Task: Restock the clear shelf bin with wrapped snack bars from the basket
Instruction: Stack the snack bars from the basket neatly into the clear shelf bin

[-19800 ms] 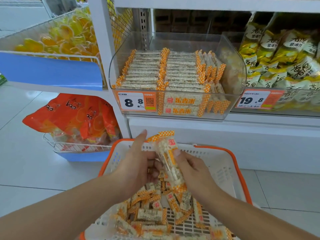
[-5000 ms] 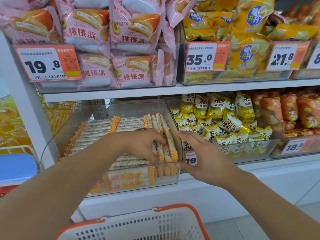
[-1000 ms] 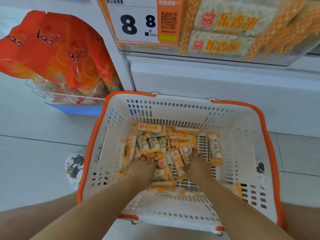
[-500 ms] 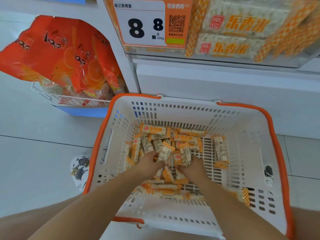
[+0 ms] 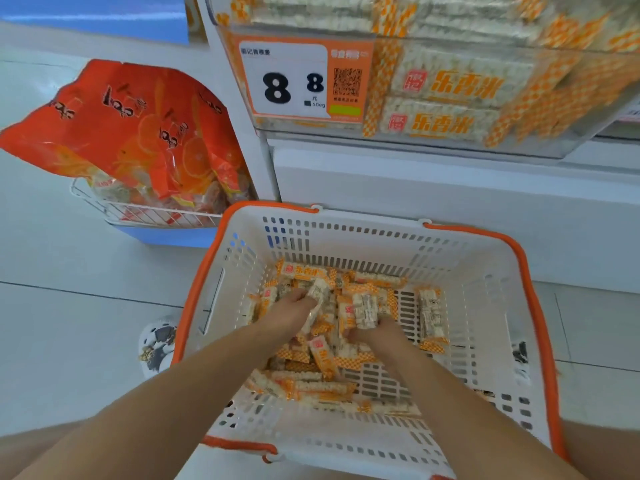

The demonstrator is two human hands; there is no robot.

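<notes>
A white basket with an orange rim (image 5: 485,271) sits on the floor below the shelf, holding several wrapped snack bars (image 5: 325,358) with orange checkered ends. Both of my hands are down inside it. My left hand (image 5: 294,310) grips a bar (image 5: 317,296) at the pile's left. My right hand (image 5: 374,332) holds a small bunch of bars (image 5: 363,308) upright. The clear shelf bin (image 5: 540,147) above is packed with the same bars; only its lower front shows.
An orange price tag reading 8.8 (image 5: 294,81) hangs on the bin's front. To the left, orange candy bags (image 5: 131,133) fill a wire rack over a blue base. A white shelf plinth (image 5: 450,209) stands behind the basket. Grey tiled floor lies left.
Both hands have closed on bars in the pile and lifted them slightly. The view has tilted up a little, showing more of the bin.
</notes>
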